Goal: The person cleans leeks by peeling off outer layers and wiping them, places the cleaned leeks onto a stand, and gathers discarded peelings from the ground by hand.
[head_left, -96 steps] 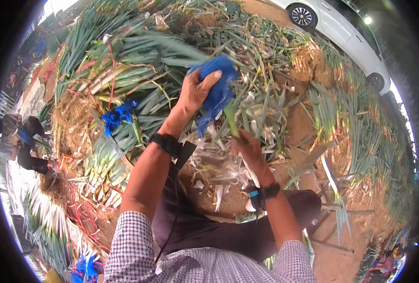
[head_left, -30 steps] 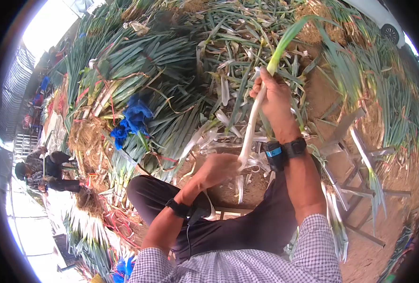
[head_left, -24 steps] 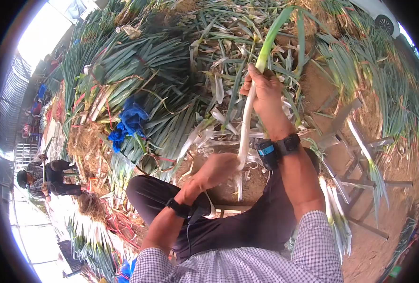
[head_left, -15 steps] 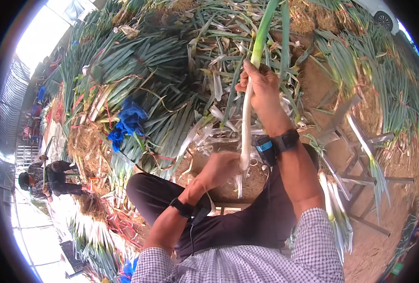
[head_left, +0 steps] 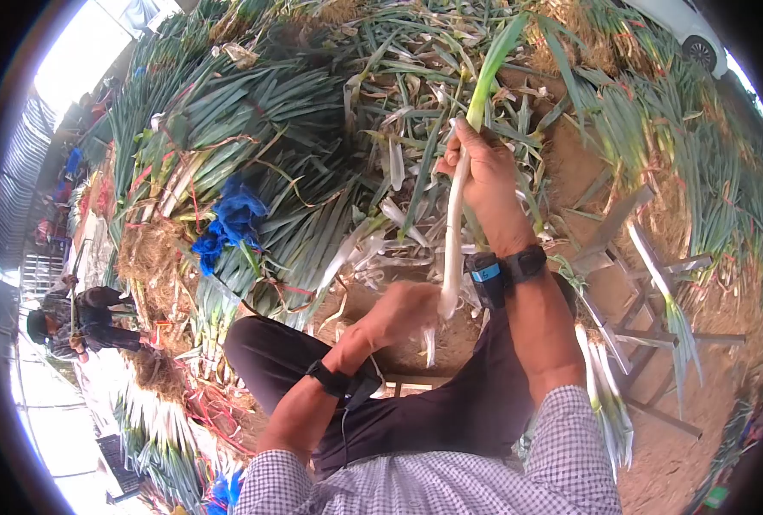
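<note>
My right hand [head_left: 486, 172] is closed around a long green onion [head_left: 452, 227], gripping it where the white stalk turns green. The onion stands almost upright in view, its leaves pointing away from me and its pale root end toward my lap. At that root end is my left hand [head_left: 405, 313], fingers curled and slightly blurred; what they pinch is hidden. Below those fingers hangs a pale strip [head_left: 430, 348]. Peeled skins and leaf scraps [head_left: 390, 245] cover the ground past my knees.
Piled green onion bundles [head_left: 227, 112] lie left and ahead, with blue netting [head_left: 235, 215] among them. A metal frame [head_left: 647, 335] on my right carries a few onions [head_left: 656, 257]. Another person [head_left: 89, 318] is at far left; a white car [head_left: 690, 34] stands at upper right.
The onion's leafy top has swung slightly right and lower, with my right hand shifting a little down and right. My left hand stays by the root end. The view has shifted slightly.
</note>
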Motion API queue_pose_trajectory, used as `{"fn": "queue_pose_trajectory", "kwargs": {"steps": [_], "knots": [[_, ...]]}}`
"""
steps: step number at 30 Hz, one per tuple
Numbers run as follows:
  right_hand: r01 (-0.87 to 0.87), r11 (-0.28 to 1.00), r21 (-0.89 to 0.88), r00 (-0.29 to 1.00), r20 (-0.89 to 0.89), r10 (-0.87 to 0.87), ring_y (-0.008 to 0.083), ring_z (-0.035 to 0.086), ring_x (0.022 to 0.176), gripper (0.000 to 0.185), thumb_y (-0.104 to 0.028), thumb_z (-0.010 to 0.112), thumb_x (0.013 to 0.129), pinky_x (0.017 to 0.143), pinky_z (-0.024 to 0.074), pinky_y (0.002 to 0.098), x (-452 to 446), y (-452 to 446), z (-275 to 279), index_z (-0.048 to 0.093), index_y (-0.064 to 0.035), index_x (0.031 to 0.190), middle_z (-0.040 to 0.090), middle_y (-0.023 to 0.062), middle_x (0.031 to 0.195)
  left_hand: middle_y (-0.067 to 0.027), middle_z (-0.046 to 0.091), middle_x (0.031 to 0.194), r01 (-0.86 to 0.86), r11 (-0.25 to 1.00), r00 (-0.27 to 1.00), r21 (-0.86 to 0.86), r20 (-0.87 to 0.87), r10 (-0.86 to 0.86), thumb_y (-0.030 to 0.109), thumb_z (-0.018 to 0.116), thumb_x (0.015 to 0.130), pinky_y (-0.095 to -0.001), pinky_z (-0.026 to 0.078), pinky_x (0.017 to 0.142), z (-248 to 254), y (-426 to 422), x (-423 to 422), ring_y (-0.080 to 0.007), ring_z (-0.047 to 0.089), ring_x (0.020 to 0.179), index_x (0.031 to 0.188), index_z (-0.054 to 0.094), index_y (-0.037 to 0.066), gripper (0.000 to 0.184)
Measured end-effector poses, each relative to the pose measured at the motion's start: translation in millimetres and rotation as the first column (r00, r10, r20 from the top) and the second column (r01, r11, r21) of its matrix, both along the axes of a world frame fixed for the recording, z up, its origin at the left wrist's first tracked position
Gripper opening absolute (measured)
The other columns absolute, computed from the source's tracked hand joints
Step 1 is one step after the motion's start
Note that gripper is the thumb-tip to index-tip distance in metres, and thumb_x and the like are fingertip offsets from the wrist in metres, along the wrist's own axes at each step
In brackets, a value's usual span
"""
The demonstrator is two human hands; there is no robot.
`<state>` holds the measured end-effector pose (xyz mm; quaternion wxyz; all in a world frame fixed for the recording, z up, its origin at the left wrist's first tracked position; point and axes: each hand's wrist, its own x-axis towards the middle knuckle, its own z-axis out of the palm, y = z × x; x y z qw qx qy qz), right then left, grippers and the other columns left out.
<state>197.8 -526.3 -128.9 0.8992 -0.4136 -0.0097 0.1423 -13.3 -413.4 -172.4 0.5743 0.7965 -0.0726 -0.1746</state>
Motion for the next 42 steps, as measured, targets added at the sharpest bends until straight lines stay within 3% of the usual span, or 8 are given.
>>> {"fn": "queue_pose_trajectory", "kwargs": {"steps": [3, 6, 10, 13, 18, 23, 33, 42], "knots": [[-0.058, 0.997, 0.059, 0.998, 0.014, 0.057, 0.0138, 0.057, 0.057, 0.018, -0.021, 0.073, 0.089, 0.055, 0.0572, 0.0370, 2, -3, -1, 0.063, -0.0059, 0.091, 0.061, 0.0048, 0.070, -0.0044, 0.066, 0.088, -0.050, 0.992, 0.998, 0.115, -0.020, 0.053, 0.010, 0.064, 0.091, -0.0294, 0.052, 0.067, -6, -5, 3, -0.0105, 0.061, 0.078, 0.111, 0.064, -0.004, 0.024], [-0.129, 0.977, 0.172, 0.991, 0.003, 0.131, 0.0150, 0.058, 0.061, 0.019, -0.024, 0.068, 0.092, 0.058, 0.0558, 0.0382, 11, -9, -6, 0.063, -0.0052, 0.095, 0.062, 0.0059, 0.074, -0.0043, 0.067, 0.093, -0.193, 0.977, 0.951, -0.086, -0.262, 0.165, 0.009, 0.063, 0.091, -0.0297, 0.053, 0.069, -6, 0, 3, -0.0125, 0.064, 0.080, 0.120, 0.061, -0.002, 0.031], [-0.188, 0.947, 0.260, 0.981, 0.011, 0.192, 0.0171, 0.056, 0.064, 0.028, -0.030, 0.061, 0.096, 0.062, 0.0507, 0.0391, 12, -14, -1, 0.062, -0.0031, 0.104, 0.062, 0.0063, 0.076, -0.0085, 0.065, 0.109, -0.385, 0.861, 0.920, -0.333, -0.068, 0.385, 0.018, 0.060, 0.096, -0.0300, 0.053, 0.077, -50, 13, -5, -0.0158, 0.065, 0.094, 0.136, 0.051, 0.002, 0.045], [-0.251, 0.917, 0.310, 0.968, 0.079, 0.238, 0.0163, 0.051, 0.061, 0.036, -0.035, 0.058, 0.098, 0.059, 0.0426, 0.0353, 19, -20, -9, 0.060, -0.0001, 0.108, 0.060, 0.0051, 0.075, -0.0080, 0.063, 0.110, -0.375, 0.795, 0.922, -0.477, -0.285, 0.264, 0.024, 0.059, 0.098, -0.0289, 0.052, 0.079, -34, 31, -5, -0.0142, 0.063, 0.095, 0.135, 0.052, 0.001, 0.045], [-0.426, 0.793, 0.436, 0.905, 0.188, 0.382, 0.0144, 0.049, 0.060, 0.041, -0.039, 0.055, 0.099, 0.058, 0.0418, 0.0338, 19, -29, -6, 0.060, 0.0003, 0.109, 0.058, 0.0039, 0.073, -0.0037, 0.063, 0.098, -0.262, 0.888, 0.964, -0.377, -0.142, 0.224, 0.025, 0.058, 0.099, -0.0273, 0.050, 0.072, -3, 17, -4, -0.0099, 0.059, 0.082, 0.129, 0.055, -0.002, 0.040], [-0.153, 0.983, 0.105, 0.988, -0.010, 0.155, 0.0104, 0.044, 0.055, 0.033, -0.033, 0.061, 0.097, 0.052, 0.0386, 0.0290, 5, -18, 9, 0.059, -0.0012, 0.105, 0.050, 0.0001, 0.067, -0.0023, 0.064, 0.093, -0.328, 0.918, 0.944, -0.223, -0.040, 0.328, 0.017, 0.061, 0.097, -0.0252, 0.050, 0.070, -22, 17, -8, -0.0099, 0.060, 0.080, 0.124, 0.058, -0.003, 0.034], [-0.239, 0.959, 0.152, 0.971, 0.028, 0.237, 0.0075, 0.038, 0.045, 0.027, -0.025, 0.074, 0.089, 0.042, 0.0328, 0.0261, 10, -32, -1, 0.058, -0.0043, 0.098, 0.045, -0.0029, 0.060, -0.0060, 0.066, 0.097, -0.292, 0.898, 0.915, -0.329, -0.370, 0.162, 0.027, 0.063, 0.096, -0.0275, 0.052, 0.077, -5, 26, -12, -0.0116, 0.063, 0.090, 0.118, 0.062, -0.003, 0.038], [-0.127, 0.991, 0.031, 0.991, 0.036, 0.125, 0.0096, 0.041, 0.042, 0.019, -0.020, 0.076, 0.087, 0.039, 0.0344, 0.0275, -15, -13, 10, 0.063, -0.0065, 0.093, 0.047, -0.0013, 0.058, -0.0175, 0.066, 0.081, -0.279, 0.915, 0.960, 0.291, 0.098, 0.261, 0.023, 0.057, 0.096, -0.0394, 0.050, 0.064, -13, 6, 13, -0.0298, 0.067, 0.073, 0.113, 0.061, -0.001, 0.029]]}}
